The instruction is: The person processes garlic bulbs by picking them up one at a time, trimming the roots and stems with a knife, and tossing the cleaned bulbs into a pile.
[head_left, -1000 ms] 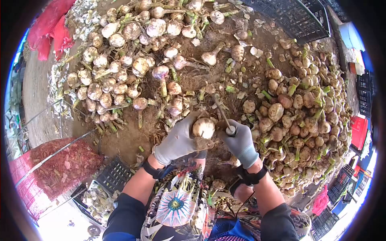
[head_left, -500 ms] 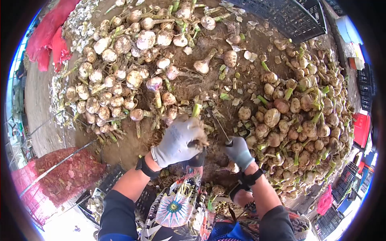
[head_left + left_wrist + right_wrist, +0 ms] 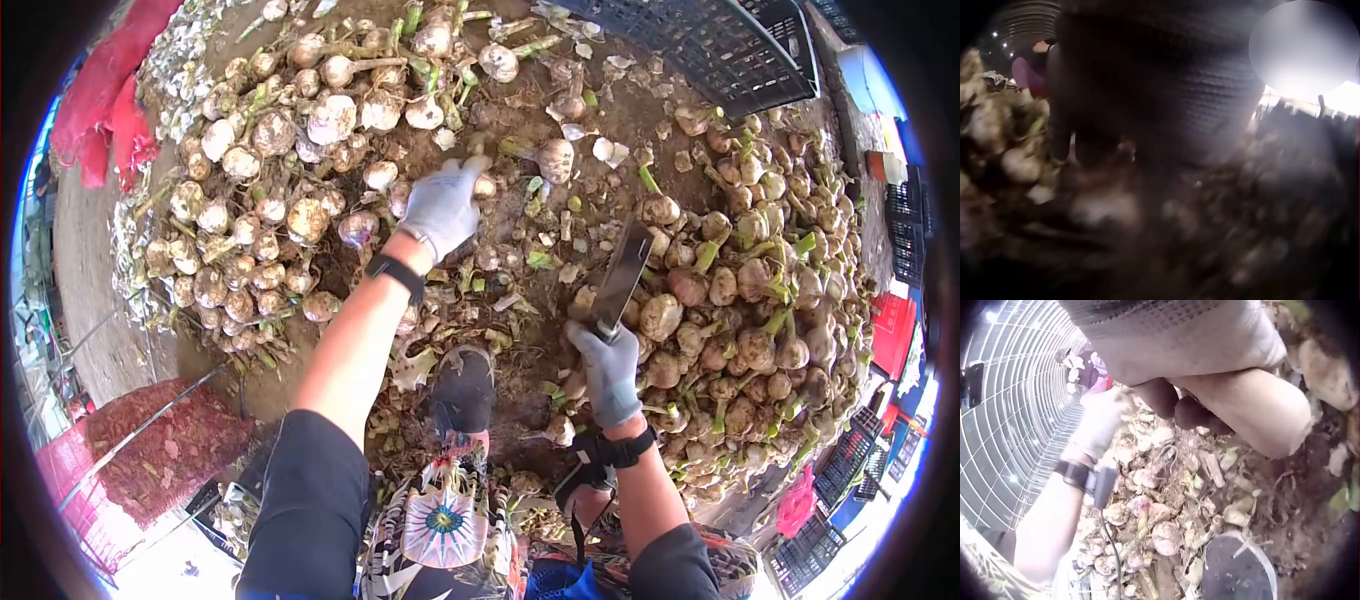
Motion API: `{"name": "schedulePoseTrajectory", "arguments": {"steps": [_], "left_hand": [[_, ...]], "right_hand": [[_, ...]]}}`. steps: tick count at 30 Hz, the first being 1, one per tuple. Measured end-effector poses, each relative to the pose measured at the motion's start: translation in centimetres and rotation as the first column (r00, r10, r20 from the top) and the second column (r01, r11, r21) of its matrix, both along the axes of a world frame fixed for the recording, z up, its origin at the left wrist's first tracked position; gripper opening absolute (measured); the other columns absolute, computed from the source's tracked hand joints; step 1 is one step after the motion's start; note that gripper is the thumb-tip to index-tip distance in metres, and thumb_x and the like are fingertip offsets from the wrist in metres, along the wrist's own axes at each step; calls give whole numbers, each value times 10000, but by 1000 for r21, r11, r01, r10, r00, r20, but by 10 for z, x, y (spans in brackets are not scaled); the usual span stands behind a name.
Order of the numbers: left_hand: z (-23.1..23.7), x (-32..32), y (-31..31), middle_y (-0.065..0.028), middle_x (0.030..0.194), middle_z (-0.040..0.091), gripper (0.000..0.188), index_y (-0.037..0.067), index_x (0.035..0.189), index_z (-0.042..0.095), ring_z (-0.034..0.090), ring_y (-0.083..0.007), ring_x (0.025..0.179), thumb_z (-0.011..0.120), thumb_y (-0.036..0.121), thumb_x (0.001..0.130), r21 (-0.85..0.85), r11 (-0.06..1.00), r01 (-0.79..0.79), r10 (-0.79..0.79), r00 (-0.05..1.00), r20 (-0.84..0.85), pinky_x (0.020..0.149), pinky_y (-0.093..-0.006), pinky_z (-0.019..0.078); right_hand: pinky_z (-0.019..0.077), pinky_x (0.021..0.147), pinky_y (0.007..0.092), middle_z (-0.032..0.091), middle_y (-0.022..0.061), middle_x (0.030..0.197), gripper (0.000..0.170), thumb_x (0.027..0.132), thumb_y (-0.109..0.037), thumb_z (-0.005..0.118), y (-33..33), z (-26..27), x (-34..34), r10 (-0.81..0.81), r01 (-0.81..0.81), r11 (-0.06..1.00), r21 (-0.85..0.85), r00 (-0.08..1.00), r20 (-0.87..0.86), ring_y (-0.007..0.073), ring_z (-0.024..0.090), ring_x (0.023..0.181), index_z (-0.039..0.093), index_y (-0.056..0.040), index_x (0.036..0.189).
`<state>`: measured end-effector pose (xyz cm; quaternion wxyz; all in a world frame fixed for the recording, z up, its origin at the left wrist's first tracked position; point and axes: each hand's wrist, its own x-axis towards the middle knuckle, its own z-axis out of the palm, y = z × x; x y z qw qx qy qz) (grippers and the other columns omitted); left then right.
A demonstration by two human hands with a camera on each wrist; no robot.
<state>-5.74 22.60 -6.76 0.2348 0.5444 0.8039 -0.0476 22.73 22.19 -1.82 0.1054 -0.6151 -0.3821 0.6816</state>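
Note:
My gloved left hand (image 3: 443, 212) reaches forward over the litter, its fingers extended at a loose garlic bulb (image 3: 484, 187). In the left wrist view that hand (image 3: 1154, 81) is a dark, blurred shape just above the ground. My gloved right hand (image 3: 607, 375) grips a knife by its handle, with the broad dark blade (image 3: 625, 275) pointing away from me beside the right-hand garlic heap (image 3: 750, 300). Up close in the right wrist view, the right hand's thumb (image 3: 1260, 412) lies along curled fingers, and the knife is out of sight there.
Untrimmed garlic with stalks (image 3: 270, 220) spreads over the ground to the left and front. A black plastic crate (image 3: 730, 60) stands at the far right. Red netting (image 3: 100, 90) lies far left, a filled mesh sack (image 3: 165, 445) nearer. My shoe (image 3: 465, 390) is between the hands.
The garlic bulb that was in my left hand near my body is no longer there. The left hand has moved forward to another bulb; the knife has swung right, its blade beside the right-hand heap.

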Motion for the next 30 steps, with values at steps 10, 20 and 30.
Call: {"name": "schedulePoseTrajectory", "arguments": {"steps": [10, 20, 30], "left_hand": [[57, 85, -113, -115, 1318, 565, 672, 3, 1389, 460, 552, -198, 1210, 796, 102, 815, 262, 782, -565, 58, 484, 873, 1034, -341, 448], [60, 89, -164, -66, 1214, 619, 650, 1, 1390, 435, 586, -153, 1119, 719, -6, 804, -26, 694, -720, 185, 143, 972, 986, -307, 466], [81, 86, -179, -112, 1155, 657, 672, -7, 1360, 469, 619, -167, 1075, 816, 111, 797, -156, 660, -735, 167, -59, 984, 943, -339, 510]], "right_hand": [[529, 731, 255, 705, 28, 979, 299, 924, -109, 707, -1, 11, -64, -31, 7, 998, -68, 932, -361, 87, 631, 821, 674, 7, 1198], [518, 659, 425, 640, 85, 822, 180, 725, -119, 704, -35, 53, -46, 585, -788, 162, 594, 561, 585, 301, 664, 750, 625, -130, 886], [539, 728, 436, 675, 103, 825, 75, 808, -132, 643, -38, 33, -39, 615, -835, 217, 507, 520, 593, 311, 689, 809, 650, -149, 881]]}}
